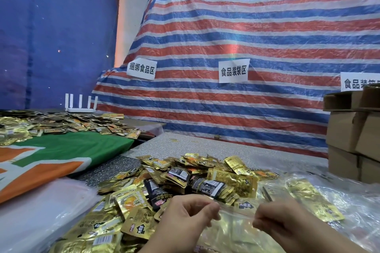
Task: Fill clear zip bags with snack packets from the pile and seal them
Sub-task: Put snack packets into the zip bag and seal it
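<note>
Hands at 6 o'clock, both pinching top edge of clear zip bag (236, 224): left hand (185, 220) grips its left end w/ curled fingers, right hand (287, 226) grips right end. Bag holds gold packets. Packet pile (185, 181) just beyond, 12 o'clock of hands, on table (226, 148). Cardboard boxes (353, 133) at 3 o'clock.

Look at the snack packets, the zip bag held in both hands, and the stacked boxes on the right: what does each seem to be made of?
Snack packets: probably metallised foil-plastic film, glossy; they glint gold and crinkle.
Zip bag: clear, soft plastic film; the gold packets show through it, and the left hand and right hand pinch its top strip.
Boxes: likely corrugated cardboard, matte brown with folded flaps.
</note>
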